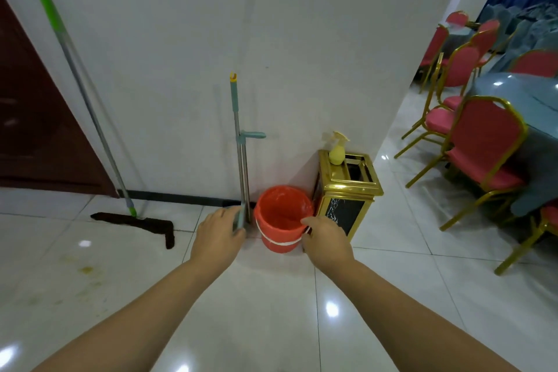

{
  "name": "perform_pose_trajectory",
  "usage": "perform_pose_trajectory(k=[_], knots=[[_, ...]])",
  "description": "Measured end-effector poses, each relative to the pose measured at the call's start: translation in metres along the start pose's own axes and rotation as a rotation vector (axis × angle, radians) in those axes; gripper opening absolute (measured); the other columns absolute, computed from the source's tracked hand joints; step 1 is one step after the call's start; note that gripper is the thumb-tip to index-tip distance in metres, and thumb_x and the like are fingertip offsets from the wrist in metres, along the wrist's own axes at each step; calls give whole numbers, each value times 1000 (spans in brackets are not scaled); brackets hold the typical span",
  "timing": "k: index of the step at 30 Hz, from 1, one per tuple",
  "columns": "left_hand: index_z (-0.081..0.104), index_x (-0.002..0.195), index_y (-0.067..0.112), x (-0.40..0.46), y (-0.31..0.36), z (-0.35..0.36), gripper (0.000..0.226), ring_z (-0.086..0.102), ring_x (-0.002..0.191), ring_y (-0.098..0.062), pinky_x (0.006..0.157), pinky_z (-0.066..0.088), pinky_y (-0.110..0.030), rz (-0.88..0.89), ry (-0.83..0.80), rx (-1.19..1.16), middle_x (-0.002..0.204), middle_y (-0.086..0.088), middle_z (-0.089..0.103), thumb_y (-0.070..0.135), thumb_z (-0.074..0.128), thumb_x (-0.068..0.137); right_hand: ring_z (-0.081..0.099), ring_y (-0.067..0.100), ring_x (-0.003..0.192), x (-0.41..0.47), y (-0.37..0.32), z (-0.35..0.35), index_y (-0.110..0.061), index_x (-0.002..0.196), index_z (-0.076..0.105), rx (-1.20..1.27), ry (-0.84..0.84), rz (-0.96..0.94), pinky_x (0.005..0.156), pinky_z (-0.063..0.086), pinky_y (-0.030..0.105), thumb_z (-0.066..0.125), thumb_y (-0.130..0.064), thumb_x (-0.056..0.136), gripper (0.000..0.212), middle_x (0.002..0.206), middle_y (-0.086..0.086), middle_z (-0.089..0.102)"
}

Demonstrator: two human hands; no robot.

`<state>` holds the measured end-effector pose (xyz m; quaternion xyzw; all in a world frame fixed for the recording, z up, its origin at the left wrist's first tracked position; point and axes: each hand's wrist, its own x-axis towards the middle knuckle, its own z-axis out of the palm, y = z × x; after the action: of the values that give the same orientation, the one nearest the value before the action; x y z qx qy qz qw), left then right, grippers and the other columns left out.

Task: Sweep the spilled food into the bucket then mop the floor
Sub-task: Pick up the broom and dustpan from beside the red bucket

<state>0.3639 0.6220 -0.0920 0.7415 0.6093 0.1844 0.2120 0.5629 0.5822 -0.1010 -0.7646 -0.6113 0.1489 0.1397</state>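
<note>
An orange bucket with a white wire handle stands on the floor against the white wall. My right hand grips its right rim and handle. Just left of the bucket a steel pole with a teal grip and side lever leans upright on the wall. My left hand is closed on a teal part at the pole's lower end; what that part is stays hidden. A flat mop with a dark pad and a green-tipped handle leans on the wall at left. Yellowish spilled food stains the tiles at lower left.
A gold and black bin stands right of the bucket with a yellow spray bottle on top. Red chairs with gold frames and a cloth-covered round table fill the right side. A dark door is at left.
</note>
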Motion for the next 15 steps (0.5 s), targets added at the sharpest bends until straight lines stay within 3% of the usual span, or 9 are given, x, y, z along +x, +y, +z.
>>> perform_pose_trajectory(k=[5,8,15], knots=[[50,135,17,61,23,29,43,53,113,-20,97,45,-32,-169,-27,-101,128,-6,56,17,52,93,54,17,121,89,25,-19,-23,135,55,46,-71,-35,103,46,32,48,-20,97,39,135,-2,54],[48,138,15,83,25,46,44,50,120,-19,100,40,-29,-263,-66,-168,135,-6,51,17,53,94,56,18,119,135,32,-23,-22,132,57,96,-125,-52,102,47,31,47,-18,97,37,135,-2,55],[48,136,13,166,11,47,42,53,115,-23,94,44,-33,-390,-81,-293,130,-10,51,15,53,93,60,16,114,227,19,-21,-21,128,61,144,-168,-102,98,47,29,46,-18,97,35,128,-3,63]])
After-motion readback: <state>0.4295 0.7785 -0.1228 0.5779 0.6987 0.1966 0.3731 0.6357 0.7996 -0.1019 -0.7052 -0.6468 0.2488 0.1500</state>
